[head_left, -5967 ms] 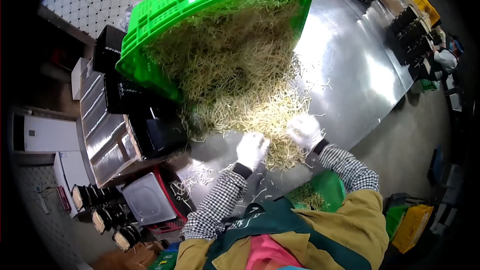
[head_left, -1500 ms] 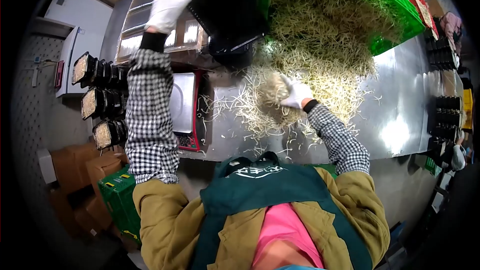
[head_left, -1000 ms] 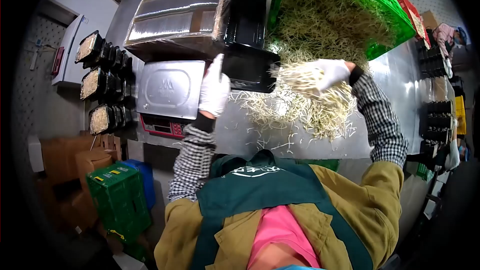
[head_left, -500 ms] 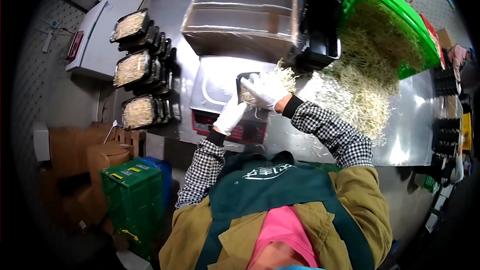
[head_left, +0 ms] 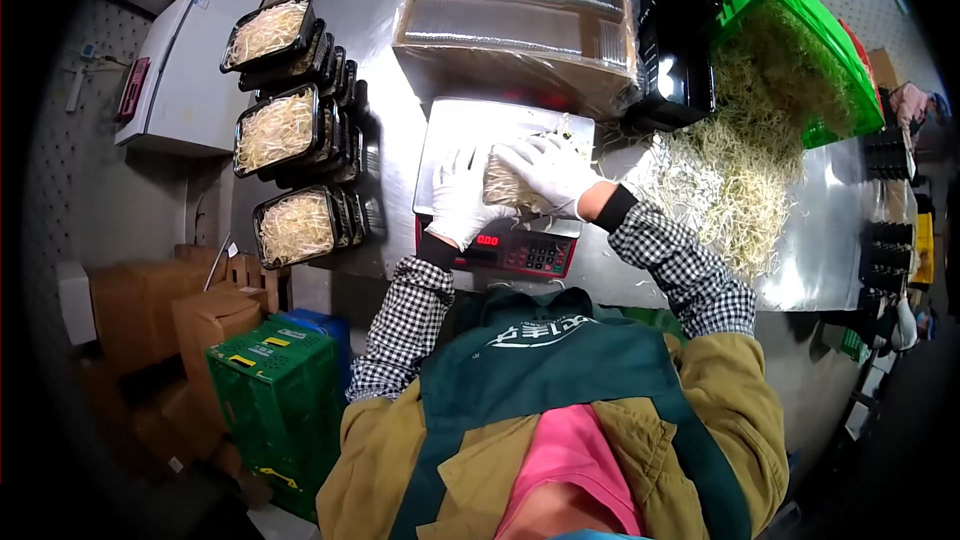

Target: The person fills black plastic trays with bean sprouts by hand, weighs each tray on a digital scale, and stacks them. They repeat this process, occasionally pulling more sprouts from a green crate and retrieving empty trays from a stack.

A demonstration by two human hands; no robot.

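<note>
A packed portion of bean sprouts is between my two white-gloved hands, over the platform of a weighing scale. In the earlier frame a black tray shows under these sprouts; at present its rim is mostly covered. My left hand grips the near left side, its thumb along the bottom edge. From the right, my right hand closes over the sprouts with bent fingers. Some loose sprouts lie on the platform behind my right hand. The scale's red display reads 0.00.
Stacked black trays of sprouts stand at left. Behind the scale sits a plastic-wrapped carton, beside stacked black trays. A tipped green crate spills a sprout heap at right. Green crates are on the floor.
My left hand has come up beside the sprouts, and my right hand has shifted over them. The tray's black rim has gone from sight. The whole view has shifted slightly.
</note>
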